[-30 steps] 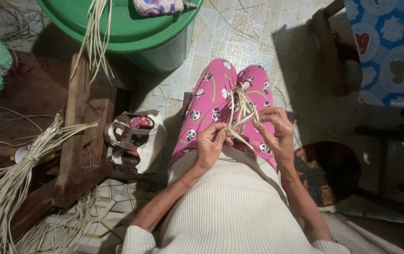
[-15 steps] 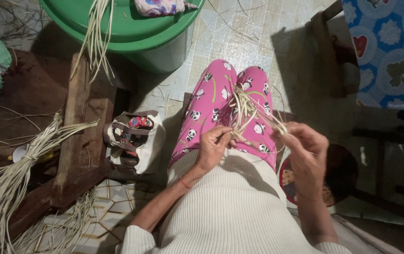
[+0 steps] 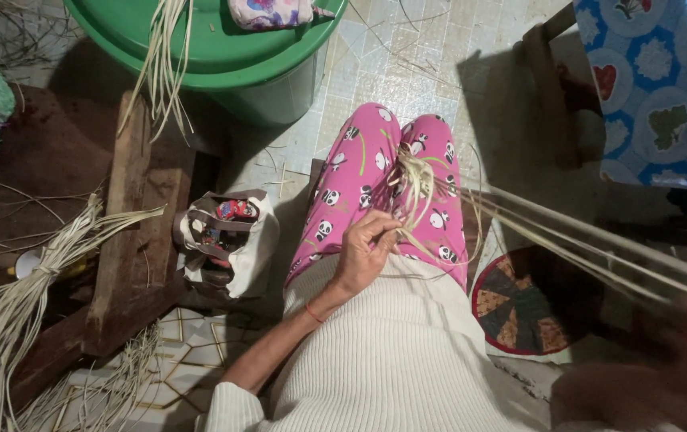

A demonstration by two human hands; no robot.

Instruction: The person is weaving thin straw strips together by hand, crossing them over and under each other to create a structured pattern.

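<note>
Leftmost, a tied bundle (image 3: 15,320) of pale straw fans over the wooden bench (image 3: 131,232), with loose stalks draped off the green tub (image 3: 223,48) above it. Beside the bench sits a small cloth bag (image 3: 227,240).

At centre, the left hand (image 3: 363,252) is closed in a pinch on the start of the weave (image 3: 414,192), which rests on the lap over pink patterned trousers (image 3: 375,184). It has barely shifted over the last second.

The change is on the right. A second ago the right hand worked close against the weave; half a second ago it had begun drawing away; now it has swept far out to the lower right, leaving only a dark motion blur (image 3: 663,376), so I cannot tell whether it is open or shut. Long strands (image 3: 591,252) now run taut from the weave toward that blur, over a round patchwork mat (image 3: 519,308). To my eye, the strands are being pulled through and tightened.
</note>
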